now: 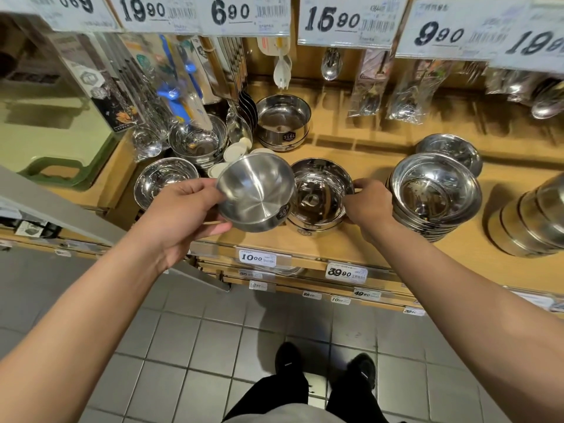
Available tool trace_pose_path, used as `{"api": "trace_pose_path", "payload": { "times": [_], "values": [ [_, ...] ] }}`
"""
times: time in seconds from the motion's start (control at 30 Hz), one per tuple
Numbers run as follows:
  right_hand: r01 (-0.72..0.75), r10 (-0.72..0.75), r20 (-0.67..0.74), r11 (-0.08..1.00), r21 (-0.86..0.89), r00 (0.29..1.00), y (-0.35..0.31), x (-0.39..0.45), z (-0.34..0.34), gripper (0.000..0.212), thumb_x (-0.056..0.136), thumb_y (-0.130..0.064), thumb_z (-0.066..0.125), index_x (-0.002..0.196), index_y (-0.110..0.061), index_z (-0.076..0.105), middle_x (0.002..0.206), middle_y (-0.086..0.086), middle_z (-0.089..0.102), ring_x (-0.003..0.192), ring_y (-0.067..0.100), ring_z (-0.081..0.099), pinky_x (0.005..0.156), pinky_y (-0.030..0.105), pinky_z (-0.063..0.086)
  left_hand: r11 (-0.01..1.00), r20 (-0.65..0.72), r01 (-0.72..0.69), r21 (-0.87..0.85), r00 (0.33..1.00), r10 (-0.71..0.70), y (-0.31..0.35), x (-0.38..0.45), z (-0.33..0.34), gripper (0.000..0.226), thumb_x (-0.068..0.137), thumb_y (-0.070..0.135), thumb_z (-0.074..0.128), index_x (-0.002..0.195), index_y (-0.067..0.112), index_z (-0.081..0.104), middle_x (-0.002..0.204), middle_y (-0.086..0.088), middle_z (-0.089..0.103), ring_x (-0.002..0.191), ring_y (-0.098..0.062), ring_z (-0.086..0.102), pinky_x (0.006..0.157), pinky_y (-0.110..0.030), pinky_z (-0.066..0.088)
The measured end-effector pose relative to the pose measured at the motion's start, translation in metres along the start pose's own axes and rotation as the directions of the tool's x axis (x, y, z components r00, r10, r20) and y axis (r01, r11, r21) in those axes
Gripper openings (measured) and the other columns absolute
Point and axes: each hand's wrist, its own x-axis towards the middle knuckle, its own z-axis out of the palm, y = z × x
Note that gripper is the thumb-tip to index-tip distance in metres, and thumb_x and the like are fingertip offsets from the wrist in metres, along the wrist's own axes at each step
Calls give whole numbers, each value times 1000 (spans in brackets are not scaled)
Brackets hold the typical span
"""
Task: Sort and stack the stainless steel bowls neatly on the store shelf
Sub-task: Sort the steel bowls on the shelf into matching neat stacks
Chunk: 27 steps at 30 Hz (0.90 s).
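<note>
Left hand (183, 215) grips a tilted bowl (254, 193) by its rim, right hand (367, 203) curls round the middle stack (319, 196) on the shelf (351, 248), probably steadying it for nesting.

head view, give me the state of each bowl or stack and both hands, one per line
left hand: grips the brushed bowl by its rim
brushed bowl: lifted off the shelf, tilted, empty
right hand: holds the side of the middle stack
middle stack: upright on the shelf
tall stack: nested, upright, untouched
316L bowl: upright at the back
</note>
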Motion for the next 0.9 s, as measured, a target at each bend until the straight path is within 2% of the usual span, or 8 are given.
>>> {"api": "trace_pose_path", "payload": {
  "times": [0.13,0.4,0.63,0.8,0.9],
  "values": [
    [0,-1,16,1000,20,1000,2,-1,1,22,83,-14,70,104,-11,76,97,17,74,94,38,72,84,51,61,1000,-3,3,-7,1000,-3,0,-1,3,17,96,4,61,101,10,76,86,-11,78,71,-16,75,59,-25,63],
    [14,-14,7,1000,7,1000,2,0,4,14,83,-13,67,92,-9,77,90,18,74,89,40,71,81,52,61,1000,-1,5,-1,1000,-5,-1,-1,3,18,97,3,59,103,9,75,90,-12,76,73,-16,75,61,-26,63],
    [11,-11,4,1000,-6,1000,2,-3,6,13,87,-13,66,95,-8,75,91,17,73,86,40,72,79,51,62,1000,-4,8,-12,1000,-8,-3,-2,0,20,97,3,60,98,12,77,88,-12,76,73,-17,74,58,-24,62],
    [25,-25,-4,998,-54,1000,1,-6,5,18,88,-13,64,103,-6,71,95,18,73,88,40,71,82,51,61,1000,-12,15,-8,1000,-15,-4,0,0,18,96,4,61,102,11,77,91,-14,76,78,-19,73,62,-26,63],
    [22,-21,29,998,-59,999,0,-10,2,33,89,-17,64,120,-8,64,104,17,71,95,39,70,84,52,60,1000,-8,12,-10,1000,-12,-4,0,1,18,96,4,61,99,13,77,86,-11,77,73,-16,74,60,-25,63]
  ]
}}
